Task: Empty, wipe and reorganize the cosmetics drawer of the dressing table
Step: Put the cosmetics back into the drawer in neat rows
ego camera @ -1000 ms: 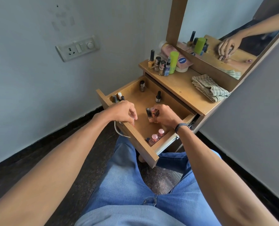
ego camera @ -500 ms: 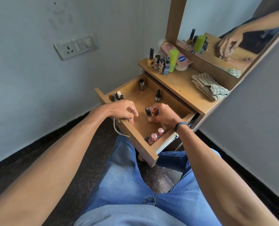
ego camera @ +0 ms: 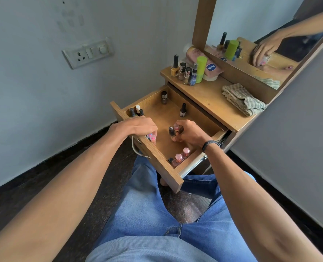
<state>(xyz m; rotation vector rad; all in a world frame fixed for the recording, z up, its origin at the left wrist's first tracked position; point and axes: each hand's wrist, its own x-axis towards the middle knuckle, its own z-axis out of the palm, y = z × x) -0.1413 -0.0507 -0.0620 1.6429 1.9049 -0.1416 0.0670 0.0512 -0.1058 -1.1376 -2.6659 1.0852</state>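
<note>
While hands [ego camera: 138, 127] [ego camera: 191, 135] grip polish bottles [ego camera: 173, 131], the lotion [ego camera: 194, 55] reads Vaseline.

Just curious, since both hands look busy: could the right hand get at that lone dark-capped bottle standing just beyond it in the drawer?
Reach, likely yes: bare drawer floor lies between the right hand and the dark-capped bottle. But its fingers grip several bottles, so grasping looks doubtful.

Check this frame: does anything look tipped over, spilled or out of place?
Only the lotion bottle on the tabletop: it lies on its side against the mirror frame, while the small bottles in front of it stand upright. No spill or damage shows.
</note>
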